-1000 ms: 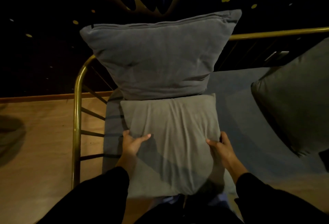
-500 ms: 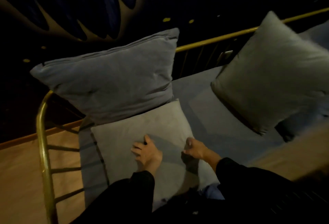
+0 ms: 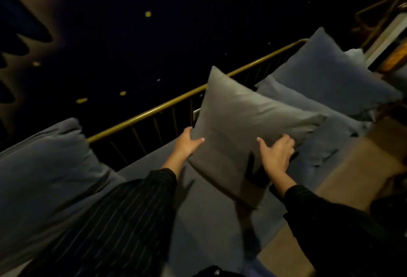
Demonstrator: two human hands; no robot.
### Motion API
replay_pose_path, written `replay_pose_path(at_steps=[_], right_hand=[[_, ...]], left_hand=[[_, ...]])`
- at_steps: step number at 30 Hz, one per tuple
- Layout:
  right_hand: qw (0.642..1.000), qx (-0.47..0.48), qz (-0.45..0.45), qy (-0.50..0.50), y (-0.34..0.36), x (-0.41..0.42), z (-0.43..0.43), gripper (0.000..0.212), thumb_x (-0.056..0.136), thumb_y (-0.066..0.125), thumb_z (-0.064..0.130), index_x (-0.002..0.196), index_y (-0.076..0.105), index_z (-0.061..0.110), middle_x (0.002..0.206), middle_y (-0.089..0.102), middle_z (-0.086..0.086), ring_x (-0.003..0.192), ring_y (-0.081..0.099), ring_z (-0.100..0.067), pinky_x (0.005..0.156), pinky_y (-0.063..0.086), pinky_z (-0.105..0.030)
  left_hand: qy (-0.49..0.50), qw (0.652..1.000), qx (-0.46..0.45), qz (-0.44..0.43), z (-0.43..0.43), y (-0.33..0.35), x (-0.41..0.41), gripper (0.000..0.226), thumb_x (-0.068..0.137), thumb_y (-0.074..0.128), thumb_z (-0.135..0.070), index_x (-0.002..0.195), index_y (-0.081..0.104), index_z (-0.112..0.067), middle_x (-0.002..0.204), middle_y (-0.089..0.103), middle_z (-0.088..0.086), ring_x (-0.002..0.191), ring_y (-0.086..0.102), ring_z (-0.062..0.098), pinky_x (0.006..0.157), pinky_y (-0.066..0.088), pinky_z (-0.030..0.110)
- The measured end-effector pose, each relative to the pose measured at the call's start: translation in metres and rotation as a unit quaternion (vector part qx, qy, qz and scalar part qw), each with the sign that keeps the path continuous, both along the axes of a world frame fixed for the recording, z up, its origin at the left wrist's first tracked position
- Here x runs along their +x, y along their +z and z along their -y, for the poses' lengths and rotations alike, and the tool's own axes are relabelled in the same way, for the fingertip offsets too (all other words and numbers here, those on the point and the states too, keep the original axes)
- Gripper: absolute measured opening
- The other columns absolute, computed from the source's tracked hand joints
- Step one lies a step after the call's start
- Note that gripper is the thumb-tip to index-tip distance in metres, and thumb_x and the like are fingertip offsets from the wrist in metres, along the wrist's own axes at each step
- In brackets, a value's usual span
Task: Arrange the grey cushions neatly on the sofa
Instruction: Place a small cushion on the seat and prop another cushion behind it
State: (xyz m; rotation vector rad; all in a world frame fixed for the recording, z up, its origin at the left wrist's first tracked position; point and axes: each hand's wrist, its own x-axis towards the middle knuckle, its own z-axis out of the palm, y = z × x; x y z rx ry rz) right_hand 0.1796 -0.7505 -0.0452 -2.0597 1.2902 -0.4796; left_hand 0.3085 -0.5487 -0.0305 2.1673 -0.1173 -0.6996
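Mid-sofa (image 3: 209, 199), left hand (image 3: 187, 144), right hand (image 3: 275, 155) holding cushion (image 3: 242, 118)

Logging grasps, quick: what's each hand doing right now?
Left hand: grips the cushion's left edge, thumb in front.
Right hand: grips its right edge, fingers curled.

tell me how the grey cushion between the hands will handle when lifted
Probably light: the grey cushion is tilted, one corner down, with only the left hand and right hand at its edges. Likely soft yet shape-holding: face smooth, corners pointed. May topple if released.
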Motion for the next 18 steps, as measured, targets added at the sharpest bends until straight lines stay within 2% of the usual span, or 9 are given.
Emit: replay_pose_path(at_steps=[3, 5, 8, 9, 13, 16, 18], right_hand=[[0.990, 0.104, 0.010, -0.092, -0.015, 0.001, 0.048, 0.113, 0.068, 0.080, 0.048, 0.149, 0.018, -0.002, 0.148, 0.028, -0.025, 0.136, 0.027, -0.050, 0.109, 0.031, -0.055], [0.980, 0.189, 0.007, -0.070, -0.038, -0.001, 0.075, 0.125, 0.064, 0.082, 0.052, 0.153, 0.009, 0.003, 0.154, 0.023, -0.024, 0.142, 0.023, -0.046, 0.115, 0.025, -0.051], [0.959, 0.280, 0.042, 0.006, -0.060, 0.008, 0.108, 0.142, 0.046, 0.081, 0.070, 0.154, 0.011, 0.010, 0.155, 0.032, -0.017, 0.143, 0.031, -0.038, 0.117, 0.029, -0.046], [0.954, 0.296, 0.041, 0.010, -0.063, 0.014, 0.117, 0.145, 0.043, 0.079, 0.072, 0.154, 0.010, 0.009, 0.155, 0.033, -0.015, 0.143, 0.032, -0.036, 0.117, 0.029, -0.044], [0.943, 0.330, 0.011, 0.035, -0.069, 0.043, 0.148, 0.134, 0.063, 0.081, 0.055, 0.153, -0.003, 0.003, 0.160, 0.019, -0.016, 0.147, 0.019, -0.035, 0.118, 0.020, -0.037], [0.929, 0.366, 0.007, 0.053, -0.084, 0.061, 0.172, 0.146, 0.049, 0.077, 0.073, 0.155, 0.002, 0.007, 0.162, 0.016, -0.012, 0.148, 0.020, -0.032, 0.119, 0.024, -0.038], [0.929, 0.367, 0.020, 0.052, -0.098, 0.063, 0.182, 0.151, 0.039, 0.072, 0.082, 0.155, 0.008, 0.011, 0.162, 0.019, -0.006, 0.148, 0.022, -0.029, 0.120, 0.024, -0.041]], left_hand=[[0.030, 1.000, -0.001, 0.004, 0.061, 0.007, 0.034, 0.079, 0.092, 0.067, -0.035, 0.155, 0.025, -0.013, 0.154, 0.041, 0.016, 0.139, 0.043, 0.036, 0.108, 0.039, 0.041], [0.047, 0.999, 0.019, -0.005, 0.085, 0.001, 0.054, 0.085, 0.090, 0.068, -0.038, 0.157, 0.021, -0.012, 0.157, 0.035, 0.017, 0.142, 0.039, 0.037, 0.110, 0.038, 0.043], [0.086, 0.995, 0.047, -0.028, 0.104, -0.015, 0.079, 0.094, 0.088, 0.068, -0.046, 0.158, 0.016, -0.012, 0.161, 0.029, 0.017, 0.145, 0.033, 0.038, 0.113, 0.035, 0.044], [0.091, 0.994, 0.052, -0.036, 0.108, -0.022, 0.088, 0.096, 0.087, 0.067, -0.050, 0.158, 0.015, -0.012, 0.162, 0.027, 0.017, 0.146, 0.032, 0.037, 0.113, 0.035, 0.044], [0.093, 0.992, 0.038, -0.070, 0.127, -0.050, 0.112, 0.102, 0.085, 0.067, -0.052, 0.159, 0.008, -0.015, 0.165, 0.020, 0.013, 0.148, 0.029, 0.033, 0.114, 0.033, 0.042], [0.081, 0.992, 0.032, -0.094, 0.148, -0.065, 0.123, 0.102, 0.085, 0.069, -0.047, 0.159, 0.008, -0.015, 0.164, 0.023, 0.011, 0.147, 0.031, 0.031, 0.112, 0.034, 0.040], [0.071, 0.993, 0.025, -0.095, 0.163, -0.071, 0.132, 0.098, 0.084, 0.071, -0.047, 0.158, 0.015, -0.015, 0.159, 0.034, 0.011, 0.142, 0.040, 0.031, 0.106, 0.040, 0.039]])
